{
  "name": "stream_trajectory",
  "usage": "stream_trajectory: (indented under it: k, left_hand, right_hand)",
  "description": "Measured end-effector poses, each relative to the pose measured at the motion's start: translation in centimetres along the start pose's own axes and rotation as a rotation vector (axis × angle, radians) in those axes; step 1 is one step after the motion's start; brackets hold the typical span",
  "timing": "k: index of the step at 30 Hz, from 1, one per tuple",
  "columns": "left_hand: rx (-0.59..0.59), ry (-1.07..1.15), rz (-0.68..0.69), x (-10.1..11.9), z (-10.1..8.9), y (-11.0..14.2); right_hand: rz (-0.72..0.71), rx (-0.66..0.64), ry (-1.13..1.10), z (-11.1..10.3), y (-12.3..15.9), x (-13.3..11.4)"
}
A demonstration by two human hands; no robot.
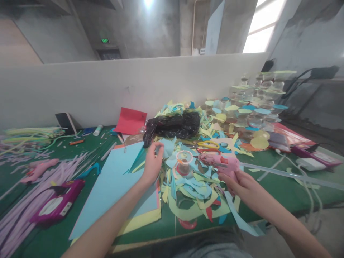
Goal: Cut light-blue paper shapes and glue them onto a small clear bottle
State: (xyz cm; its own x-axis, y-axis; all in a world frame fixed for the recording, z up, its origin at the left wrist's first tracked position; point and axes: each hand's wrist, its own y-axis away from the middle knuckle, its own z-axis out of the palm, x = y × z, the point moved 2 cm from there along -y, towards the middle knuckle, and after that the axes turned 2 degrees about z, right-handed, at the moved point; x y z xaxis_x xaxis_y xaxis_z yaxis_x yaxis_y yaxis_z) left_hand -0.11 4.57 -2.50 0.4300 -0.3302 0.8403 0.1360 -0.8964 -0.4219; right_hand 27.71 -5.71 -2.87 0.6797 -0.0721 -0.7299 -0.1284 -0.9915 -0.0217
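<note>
My right hand [238, 182] grips a pink hot glue gun [221, 162], its nozzle pointing left. A long translucent glue stick [279, 172] runs out of the gun's back. The nozzle is close to the rim of a small clear plastic cup-like piece [184, 167], which stands among paper scraps; whether they touch I cannot tell. To the left of this piece, my left hand [153, 163] hovers over light blue paper sheets [115, 179], fingers loosely curled, with a gap between thumb and forefinger and nothing seen in it.
Blue and pale green paper scraps [195, 188] surround the piece. Yellow-handled scissors [208, 144] and a black plastic bag [174, 125] are behind. Clear pieces with paper discs form a stack [258, 107] at right. Left are another glue gun [40, 170], a purple box [59, 202] and lilac strips [27, 215].
</note>
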Motion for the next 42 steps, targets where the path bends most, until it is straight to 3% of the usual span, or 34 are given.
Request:
stream_trajectory:
  k: [7,13,21,29,42]
  left_hand:
    - [-0.002,-0.007,-0.001,0.0,0.0,0.0]
    - [-0.009,0.014,0.029,-0.2,0.5,-0.1]
    - [0.02,0.047,0.001,-0.5,0.3,-0.1]
    - [0.017,0.031,0.017,-0.7,0.3,-0.2]
    - [0.005,0.046,0.011,-0.7,0.3,-0.1]
  right_hand:
    - [0.029,0.016,0.006,-1.3,0.3,0.4]
    - [0.057,0.005,0.014,-2.1,-1.0,-1.1]
    - [-0.099,-0.147,0.065,-1.0,-4.3,-3.7]
    - [-0.103,-0.211,0.065,-0.3,-4.9,-3.5]
    - [-0.094,-0.194,0.08,-0.2,-4.9,-3.8]
